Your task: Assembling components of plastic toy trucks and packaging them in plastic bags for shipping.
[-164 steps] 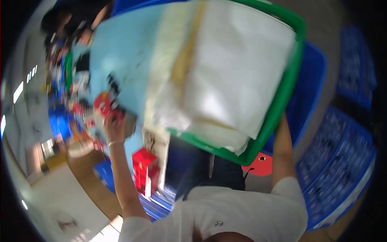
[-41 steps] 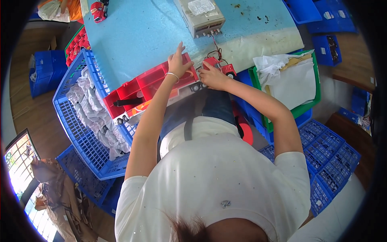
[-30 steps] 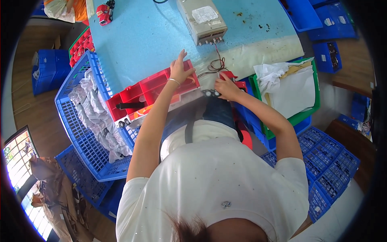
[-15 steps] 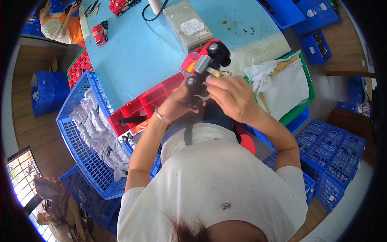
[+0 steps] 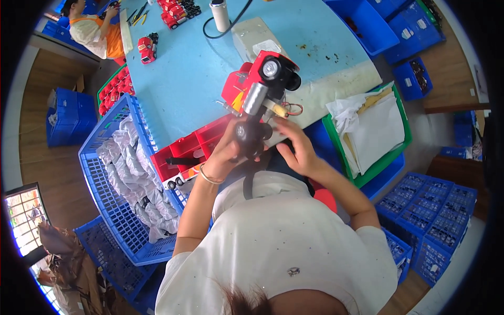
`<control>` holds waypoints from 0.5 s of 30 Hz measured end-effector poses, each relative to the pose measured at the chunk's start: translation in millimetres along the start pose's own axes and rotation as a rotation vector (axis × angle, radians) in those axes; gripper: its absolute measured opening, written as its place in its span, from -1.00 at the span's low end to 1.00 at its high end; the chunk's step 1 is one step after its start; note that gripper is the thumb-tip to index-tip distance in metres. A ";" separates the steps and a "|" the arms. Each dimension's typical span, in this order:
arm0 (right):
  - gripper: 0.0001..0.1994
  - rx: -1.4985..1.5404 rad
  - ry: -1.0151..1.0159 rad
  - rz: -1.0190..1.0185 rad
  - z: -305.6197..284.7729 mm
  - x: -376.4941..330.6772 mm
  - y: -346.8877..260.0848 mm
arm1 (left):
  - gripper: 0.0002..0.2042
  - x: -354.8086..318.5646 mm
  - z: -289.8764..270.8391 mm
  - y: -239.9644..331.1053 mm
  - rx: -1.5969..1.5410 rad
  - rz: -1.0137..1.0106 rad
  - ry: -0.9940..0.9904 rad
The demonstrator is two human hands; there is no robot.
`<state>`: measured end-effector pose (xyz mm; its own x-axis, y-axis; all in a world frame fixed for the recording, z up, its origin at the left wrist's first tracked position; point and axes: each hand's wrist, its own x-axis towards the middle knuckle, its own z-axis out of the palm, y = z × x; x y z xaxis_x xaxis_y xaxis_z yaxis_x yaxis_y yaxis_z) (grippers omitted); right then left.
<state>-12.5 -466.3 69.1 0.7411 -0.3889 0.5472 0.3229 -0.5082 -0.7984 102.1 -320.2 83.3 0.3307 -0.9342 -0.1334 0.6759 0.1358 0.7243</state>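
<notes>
One red-and-black plastic toy truck cab (image 5: 255, 97) is held up above the near edge of the pale-blue worktop (image 5: 184, 86), its nose pointing away from the person. Four of its wheels show, along with one silver cylinder on its side and one short cream-coloured piece jutting from it. The left hand (image 5: 226, 151), with one pale bangle (image 5: 211, 177) at the wrist, is curled around the rear of the cab. The right hand (image 5: 298, 149) grips nothing, its thumb and fingers parted just beside the rear wheels; whether a fingertip touches them cannot be told.

Beneath the left hand lies one long red-and-white plastic trailer with open compartments (image 5: 195, 146), two wheels visible at its left end.

Farther off on the worktop are one grey metal box (image 5: 251, 32), partly behind the cab, one white cylinder (image 5: 221, 17) beside a looped black cable, and one separate small red truck (image 5: 147, 50). More red trucks (image 5: 174, 13) cluster beyond, too overlapped to count. One co-worker in an orange apron (image 5: 114, 41) is at the far left.
</notes>
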 end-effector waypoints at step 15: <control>-0.53 -0.726 -0.134 0.498 10.5 -70.4 249.6 | 0.05 -49.4 -20.9 25.2 0.534 0.214 0.158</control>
<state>22.1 -557.6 -171.3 0.7733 -0.6246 0.1090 -0.4741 -0.6837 -0.5547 116.7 -263.7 94.0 0.5447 -0.8385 -0.0161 0.1723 0.0931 0.9806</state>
